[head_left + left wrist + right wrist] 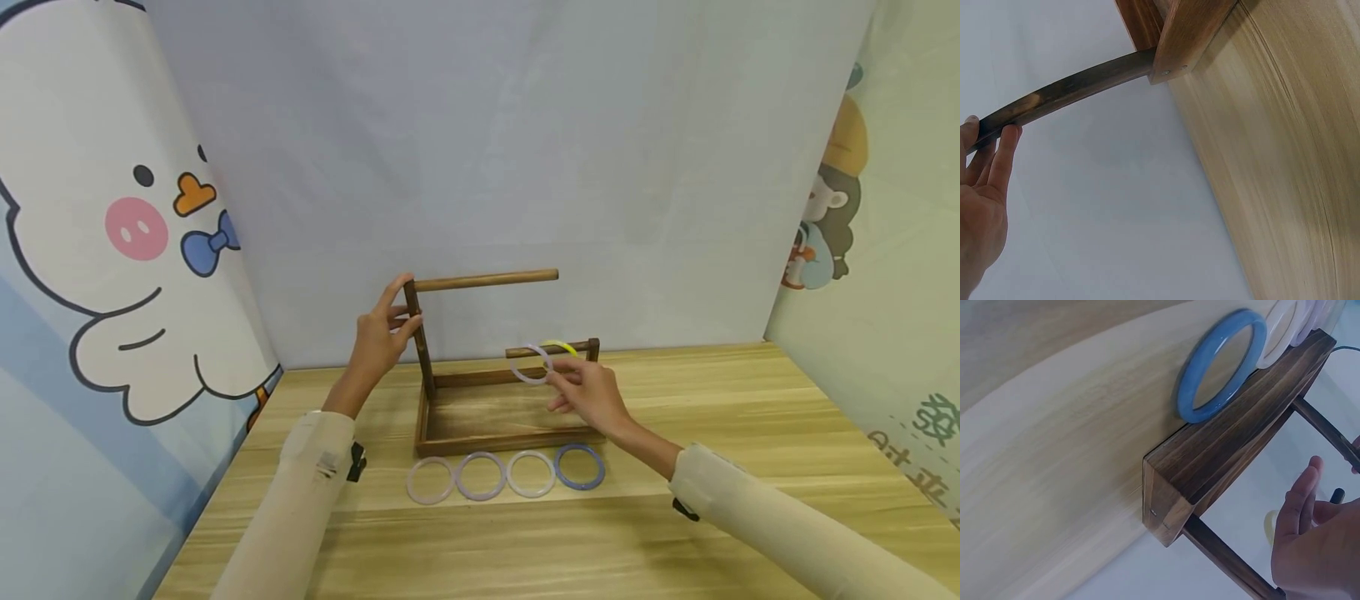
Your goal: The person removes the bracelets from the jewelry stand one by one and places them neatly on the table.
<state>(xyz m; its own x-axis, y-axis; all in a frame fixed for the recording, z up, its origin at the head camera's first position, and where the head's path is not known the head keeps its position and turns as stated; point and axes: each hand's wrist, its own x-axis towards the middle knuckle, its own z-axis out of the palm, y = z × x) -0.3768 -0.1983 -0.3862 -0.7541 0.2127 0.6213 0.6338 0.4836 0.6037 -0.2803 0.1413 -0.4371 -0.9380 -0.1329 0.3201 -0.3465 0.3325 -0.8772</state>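
A wooden bangle rack [510, 441] has a tall post at left with an upper bar [483, 281], and a short post at right with a lower bar [513, 353]. Near the top of the tall post [424, 360], my left hand [378, 337] grips the wood between thumb and fingers. My right hand [592, 396] pinches a pale lavender bangle [529, 381] by its right side. That bangle overlaps the lower bar's free end; whether it encircles the bar I cannot tell. A yellow bangle [558, 342] is at the lower bar, partly hidden by the right hand and the bar.
In front of the rack, a row of bangles lies flat on the wooden table [480, 550]: pinkish [410, 483], lavender [459, 479], white [511, 479] and blue [558, 471]. Behind the table hangs a plain pale backdrop [480, 150], with printed cartoon sheets at both sides.
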